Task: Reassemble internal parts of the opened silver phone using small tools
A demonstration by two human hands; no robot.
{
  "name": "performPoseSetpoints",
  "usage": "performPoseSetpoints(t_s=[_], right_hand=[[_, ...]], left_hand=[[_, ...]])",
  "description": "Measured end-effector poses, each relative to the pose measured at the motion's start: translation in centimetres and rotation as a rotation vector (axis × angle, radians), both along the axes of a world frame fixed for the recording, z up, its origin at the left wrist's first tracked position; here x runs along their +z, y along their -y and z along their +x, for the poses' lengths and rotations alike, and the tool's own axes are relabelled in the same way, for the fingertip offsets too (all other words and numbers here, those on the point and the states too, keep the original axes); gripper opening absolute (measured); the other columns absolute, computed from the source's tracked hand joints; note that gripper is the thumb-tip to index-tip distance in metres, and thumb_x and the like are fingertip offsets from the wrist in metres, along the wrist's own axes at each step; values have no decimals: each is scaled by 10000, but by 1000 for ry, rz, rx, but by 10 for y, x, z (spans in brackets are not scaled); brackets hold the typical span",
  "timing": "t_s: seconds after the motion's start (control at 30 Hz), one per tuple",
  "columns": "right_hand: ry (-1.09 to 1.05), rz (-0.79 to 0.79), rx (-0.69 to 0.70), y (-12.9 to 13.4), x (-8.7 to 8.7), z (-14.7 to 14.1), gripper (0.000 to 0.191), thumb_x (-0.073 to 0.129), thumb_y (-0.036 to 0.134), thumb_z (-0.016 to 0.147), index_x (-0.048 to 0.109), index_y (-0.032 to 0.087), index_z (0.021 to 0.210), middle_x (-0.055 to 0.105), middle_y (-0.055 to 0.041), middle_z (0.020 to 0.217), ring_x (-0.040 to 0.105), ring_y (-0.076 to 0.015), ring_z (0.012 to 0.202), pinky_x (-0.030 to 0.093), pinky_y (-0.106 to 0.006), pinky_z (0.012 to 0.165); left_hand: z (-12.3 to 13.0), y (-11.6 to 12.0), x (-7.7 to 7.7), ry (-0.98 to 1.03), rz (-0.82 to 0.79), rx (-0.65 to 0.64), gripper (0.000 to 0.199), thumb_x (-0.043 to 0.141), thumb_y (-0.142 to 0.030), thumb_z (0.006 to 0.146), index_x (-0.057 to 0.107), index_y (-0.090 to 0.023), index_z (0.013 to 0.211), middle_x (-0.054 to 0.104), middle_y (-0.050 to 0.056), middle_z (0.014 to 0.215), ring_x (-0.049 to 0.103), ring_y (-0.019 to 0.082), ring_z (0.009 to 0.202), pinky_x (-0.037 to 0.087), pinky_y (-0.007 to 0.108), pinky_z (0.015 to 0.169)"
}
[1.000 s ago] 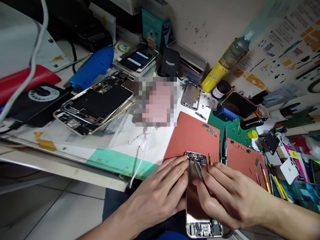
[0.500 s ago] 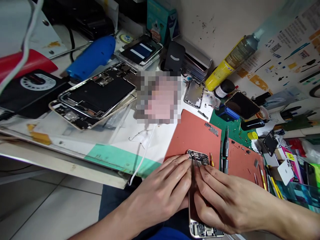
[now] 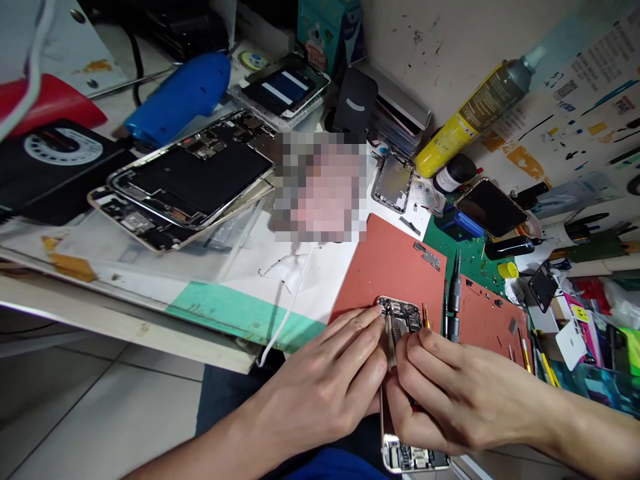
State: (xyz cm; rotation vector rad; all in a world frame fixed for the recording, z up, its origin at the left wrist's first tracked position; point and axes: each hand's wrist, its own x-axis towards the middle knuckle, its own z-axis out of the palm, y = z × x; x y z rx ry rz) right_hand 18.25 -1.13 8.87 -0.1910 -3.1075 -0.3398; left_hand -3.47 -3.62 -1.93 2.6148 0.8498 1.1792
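An opened phone (image 3: 416, 456) with bare inner parts lies at the front edge of the reddish-brown mat (image 3: 395, 257). My left hand (image 3: 340, 373) is closed against the phone's left side, its fingertips near the top corner. Over the phone's middle, my right hand (image 3: 440, 393) pinches thin metal tweezers (image 3: 393, 343), whose tips point at the phone's upper end. The hands hide most of the phone's middle.
Opened phones (image 3: 195, 173) and a blue tool (image 3: 180, 100) lie at the left. A yellow spray can (image 3: 465, 113) leans at the back right. Screwdrivers (image 3: 455, 290) rest on the mat, right of the phone. A white cable (image 3: 293, 303) crosses the table edge.
My right hand has shifted slightly, and more of the tweezers shows between my hands. The whole view has moved a little.
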Motion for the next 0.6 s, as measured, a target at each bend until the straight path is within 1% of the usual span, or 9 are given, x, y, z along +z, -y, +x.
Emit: performPoseSetpoints(t_s=[0.07,0.13,0.2,0.27,0.33,0.4,0.5,0.53,0.6], right_hand=[[-11,-13,-3,0,1,-1,125,606,262,1035,661,180,958,663,-18,735,564,-191,636,432,-407,698],[-22,-11,-4,0,1,-1,99,610,198,999,675,170,929,599,11,646,501,-178,553,380,-400,610],[-30,8,-1,-1,1,-2,97,601,153,976,686,156,929,564,22,606,467,-169,516,337,-389,564],[-34,26,2,-2,2,-2,118,591,168,996,697,144,953,586,8,633,488,-170,540,346,-384,568],[-33,31,14,-3,2,-1,146,591,206,1020,712,133,983,619,-12,679,527,-175,589,388,-385,601],[-25,17,36,-5,1,0,153,601,211,1017,728,128,995,614,-10,679,530,-173,595,409,-385,611],[-32,9,45,-6,1,1,141,596,158,990,730,144,950,558,20,616,474,-158,535,382,-377,568],[-37,16,42,-6,1,2,152,583,153,991,726,152,939,558,21,611,469,-158,531,373,-374,561],[-40,35,48,-7,1,3,185,553,183,1018,724,161,952,610,0,655,513,-167,569,392,-375,581]], left_hand=[[0,0,0,0,4,1,322,519,-247,1094,720,-6,1165,752,253,1315,685,378,1335,592,503,1150],[0,0,1,-9,7,2,330,523,-254,1093,715,0,1182,753,254,1310,689,381,1330,596,507,1143],[1,0,1,-14,13,2,325,538,-247,1085,707,5,1201,750,258,1313,687,378,1334,594,510,1145],[1,0,0,-9,14,7,328,554,-262,1083,704,4,1204,746,263,1318,682,368,1341,584,502,1159],[2,0,0,-5,20,11,335,570,-288,1084,708,-2,1191,743,264,1324,680,365,1345,580,494,1165],[2,0,0,-16,24,12,340,574,-300,1086,713,-6,1185,741,260,1333,679,373,1346,587,497,1156],[2,0,1,-27,33,14,345,547,-294,1098,716,-6,1187,752,247,1322,690,380,1329,603,503,1132],[1,0,1,-24,36,15,353,535,-299,1104,720,-7,1178,757,245,1311,697,377,1319,605,498,1131],[1,-1,2,-14,39,15,367,513,-308,1116,728,-12,1152,765,243,1294,709,368,1304,606,489,1131]])
